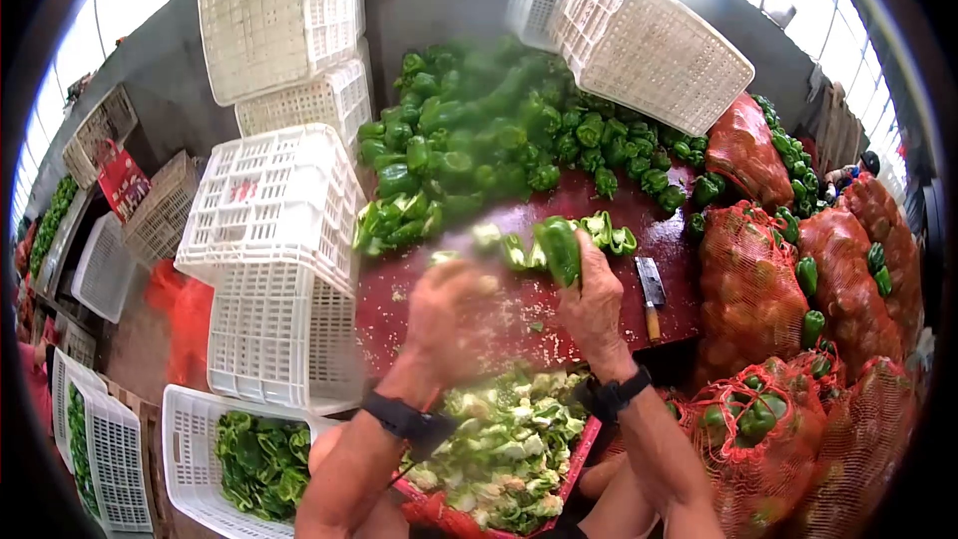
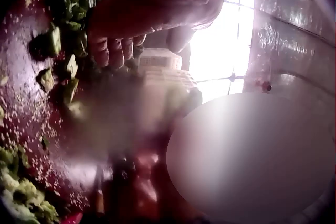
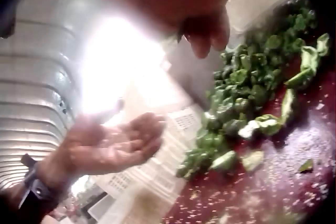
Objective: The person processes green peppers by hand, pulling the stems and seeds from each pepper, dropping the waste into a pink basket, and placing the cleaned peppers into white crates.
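Note:
My right hand grips a green bell pepper over the red tabletop; in the right wrist view the fingers hide most of it. My left hand is blurred in the head view, to the left of the pepper. From the right wrist, that left hand shows palm up, fingers loosely bent, holding nothing. Cut pepper halves lie just behind the hands, and more cut pieces are piled at the left. A knife with a wooden handle lies right of my right hand.
A large heap of whole peppers covers the table's back. White crates are stacked at the left, another crate behind. Net sacks crowd the right. Below my wrists, a red-rimmed container holds pale pepper cores.

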`<state>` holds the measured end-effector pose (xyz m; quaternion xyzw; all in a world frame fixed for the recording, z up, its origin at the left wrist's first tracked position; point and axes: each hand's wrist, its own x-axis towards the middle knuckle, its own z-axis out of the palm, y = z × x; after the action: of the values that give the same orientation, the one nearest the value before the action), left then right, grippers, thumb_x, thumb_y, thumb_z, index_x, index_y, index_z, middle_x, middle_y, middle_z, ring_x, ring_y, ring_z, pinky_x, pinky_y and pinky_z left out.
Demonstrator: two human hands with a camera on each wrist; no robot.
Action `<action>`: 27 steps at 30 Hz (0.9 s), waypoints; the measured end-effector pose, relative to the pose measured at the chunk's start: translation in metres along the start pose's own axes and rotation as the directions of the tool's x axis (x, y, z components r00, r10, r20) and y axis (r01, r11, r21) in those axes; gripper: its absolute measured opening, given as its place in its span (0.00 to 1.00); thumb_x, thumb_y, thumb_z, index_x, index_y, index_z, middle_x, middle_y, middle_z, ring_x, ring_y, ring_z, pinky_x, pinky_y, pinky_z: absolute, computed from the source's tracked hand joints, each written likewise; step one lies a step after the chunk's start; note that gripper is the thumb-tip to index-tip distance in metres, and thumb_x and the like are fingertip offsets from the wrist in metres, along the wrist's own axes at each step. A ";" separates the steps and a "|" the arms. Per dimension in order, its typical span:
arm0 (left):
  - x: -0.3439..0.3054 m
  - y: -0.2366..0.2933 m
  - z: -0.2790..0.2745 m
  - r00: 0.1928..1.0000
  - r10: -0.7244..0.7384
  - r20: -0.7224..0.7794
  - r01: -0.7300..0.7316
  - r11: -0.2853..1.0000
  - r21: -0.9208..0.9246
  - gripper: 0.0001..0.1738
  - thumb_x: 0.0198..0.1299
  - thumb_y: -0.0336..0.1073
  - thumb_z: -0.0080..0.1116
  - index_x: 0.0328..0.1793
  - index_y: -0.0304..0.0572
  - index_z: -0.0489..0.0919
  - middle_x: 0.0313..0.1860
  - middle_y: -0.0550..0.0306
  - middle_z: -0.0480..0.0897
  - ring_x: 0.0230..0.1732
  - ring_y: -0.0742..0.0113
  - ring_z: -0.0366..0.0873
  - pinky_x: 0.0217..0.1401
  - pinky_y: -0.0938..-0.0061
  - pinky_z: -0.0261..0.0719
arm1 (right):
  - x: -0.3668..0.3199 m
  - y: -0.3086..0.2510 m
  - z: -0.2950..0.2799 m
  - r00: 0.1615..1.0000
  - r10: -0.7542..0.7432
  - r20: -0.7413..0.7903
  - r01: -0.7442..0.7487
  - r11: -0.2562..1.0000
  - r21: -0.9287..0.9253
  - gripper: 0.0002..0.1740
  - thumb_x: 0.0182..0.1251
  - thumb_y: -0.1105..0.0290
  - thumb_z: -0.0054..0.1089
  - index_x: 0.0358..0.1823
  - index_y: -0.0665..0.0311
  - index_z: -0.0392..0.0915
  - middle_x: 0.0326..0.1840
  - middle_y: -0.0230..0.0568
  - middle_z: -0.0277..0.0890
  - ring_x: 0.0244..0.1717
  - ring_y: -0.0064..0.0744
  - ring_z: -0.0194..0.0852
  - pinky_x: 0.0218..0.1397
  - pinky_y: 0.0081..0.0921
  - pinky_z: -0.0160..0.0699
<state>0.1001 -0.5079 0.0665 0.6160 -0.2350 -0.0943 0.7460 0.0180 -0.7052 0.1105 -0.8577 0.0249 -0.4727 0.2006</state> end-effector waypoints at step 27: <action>-0.016 0.013 0.001 0.968 -0.100 0.231 -0.053 0.816 0.576 0.17 0.67 0.39 0.65 0.59 0.43 0.84 0.49 0.51 0.87 0.47 0.62 0.87 0.50 0.68 0.88 | -0.031 -0.019 -0.028 0.316 0.233 0.920 -0.892 0.403 0.204 0.21 0.79 0.59 0.51 0.58 0.68 0.81 0.32 0.29 0.80 0.21 0.18 0.74 0.22 0.20 0.73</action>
<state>0.0835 -0.4987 0.0756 0.7990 -0.3371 -0.1050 0.4868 -0.0244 -0.6890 0.1061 -0.7335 0.0879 0.1024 0.6662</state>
